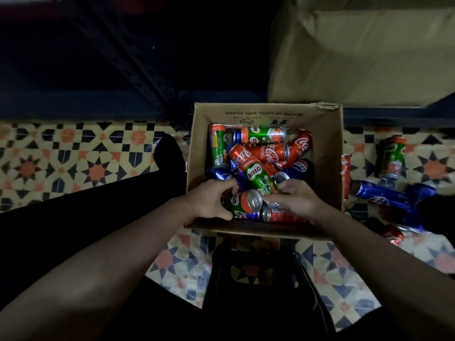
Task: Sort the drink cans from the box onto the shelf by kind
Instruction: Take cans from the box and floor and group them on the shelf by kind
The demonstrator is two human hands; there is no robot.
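Both hands were in the box [327, 153]: the left hand [211, 199] was curled around a Milo can [242, 201] lying toward three o'clock; the right hand [296, 196] pinched its silver end.

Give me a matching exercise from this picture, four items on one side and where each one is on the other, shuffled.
Column one:
1. green Milo can with silver end
2. blue Pepsi can lying flat
3. open brown cardboard box
4. green Milo can with orange top band

Column two:
A. on the patterned floor, right of the box
B. held in the left hand
C. between the person and the dark shelf
D. lying at the box's far end

Pairs: 1-B, 2-A, 3-C, 4-D
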